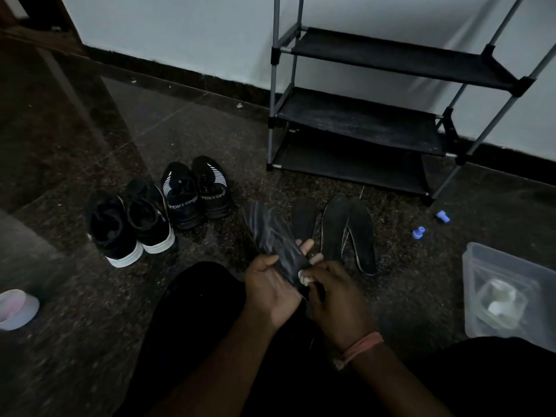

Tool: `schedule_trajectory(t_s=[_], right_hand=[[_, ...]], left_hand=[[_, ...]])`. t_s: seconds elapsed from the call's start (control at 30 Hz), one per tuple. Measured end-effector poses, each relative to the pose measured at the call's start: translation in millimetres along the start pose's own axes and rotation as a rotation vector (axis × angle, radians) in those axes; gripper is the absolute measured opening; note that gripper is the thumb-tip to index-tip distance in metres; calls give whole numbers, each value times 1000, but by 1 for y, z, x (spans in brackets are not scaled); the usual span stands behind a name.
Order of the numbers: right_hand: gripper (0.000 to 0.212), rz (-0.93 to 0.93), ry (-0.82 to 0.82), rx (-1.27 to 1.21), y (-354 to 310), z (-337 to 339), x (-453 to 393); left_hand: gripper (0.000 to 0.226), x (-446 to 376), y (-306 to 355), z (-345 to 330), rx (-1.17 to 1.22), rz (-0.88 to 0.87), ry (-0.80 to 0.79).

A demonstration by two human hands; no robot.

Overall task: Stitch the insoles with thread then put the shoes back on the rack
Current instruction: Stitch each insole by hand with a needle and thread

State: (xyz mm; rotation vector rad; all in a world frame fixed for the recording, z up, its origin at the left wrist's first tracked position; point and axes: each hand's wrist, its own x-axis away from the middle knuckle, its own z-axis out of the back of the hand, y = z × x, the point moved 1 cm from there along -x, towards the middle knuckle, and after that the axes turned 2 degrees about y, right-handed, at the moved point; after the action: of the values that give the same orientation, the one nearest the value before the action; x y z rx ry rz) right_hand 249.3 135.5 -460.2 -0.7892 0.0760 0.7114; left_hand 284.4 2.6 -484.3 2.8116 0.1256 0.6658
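Over a dark speckled stone floor [90, 341], the left hand [270, 288] grips a black ribbed foam insole [270, 236] from beneath; the right hand [334, 299] pinches its near end. Three flat black insoles [337, 230] lie before a metal-framed fabric-shelved rack [376, 115], black trainers [156, 209] alongside.

The person is wearing dark, near-black clothing over both legs [192, 311], and no seams, pockets or markings are showing on it in the dim light. Both forearms are showing bare, with no sleeve reaching into view on either. The right wrist is carrying a band of pinkish-orange thread [362, 346], wound round several times, with a loose knotted end hanging at its inner side; the left wrist [270, 320] is wearing nothing.
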Motion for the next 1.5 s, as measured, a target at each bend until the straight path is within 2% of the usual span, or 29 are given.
schedule_trajectory(t_s=[0.23,0.33,0.47,0.63,0.7,0.77,0.83,0.97,1.0,1.13,1.27,1.33,1.43,1.5], right_hand=[[21,106,-144,7,-16,-10,11],[19,71,-58,12,-15,-4,4],[10,-35,68,148,-1,1,-7],[9,-59,-86,13,-19,-11,12],[7,-69,-50,65,-13,-9,5],[2,-121,55,132,-2,-4,-6],[3,-146,88,186,-2,-3,-9],[8,4,-108,59,-26,-9,10],[8,6,-108,67,-23,-6,7],[8,-118,58,183,5,7,-13],[9,-19,-103,85,-16,-7,5],[9,-39,-84,64,-10,-6,-1],[10,-81,50,85,-1,2,-12],[12,-49,-12,46,-12,-2,-5]], left_hand=[[68,-3,-4,-4,-59,3,59],[66,-3,-5,-2,-93,24,34],[66,-4,-11,-3,-154,49,-19],[75,-6,-8,2,-158,29,-29],[78,-4,-11,0,-170,40,-49],[81,-3,-14,-2,-185,57,-57],[81,-3,-14,-1,-176,50,-42],[80,-8,-9,4,-140,8,-7],[80,-8,-9,3,-140,13,-17],[77,-6,-11,-1,-105,63,-60],[75,-7,-8,5,-111,26,-23],[76,-8,-10,3,-109,29,-15],[76,-8,-13,2,-92,59,-30],[76,-8,-11,5,-97,55,-8]])
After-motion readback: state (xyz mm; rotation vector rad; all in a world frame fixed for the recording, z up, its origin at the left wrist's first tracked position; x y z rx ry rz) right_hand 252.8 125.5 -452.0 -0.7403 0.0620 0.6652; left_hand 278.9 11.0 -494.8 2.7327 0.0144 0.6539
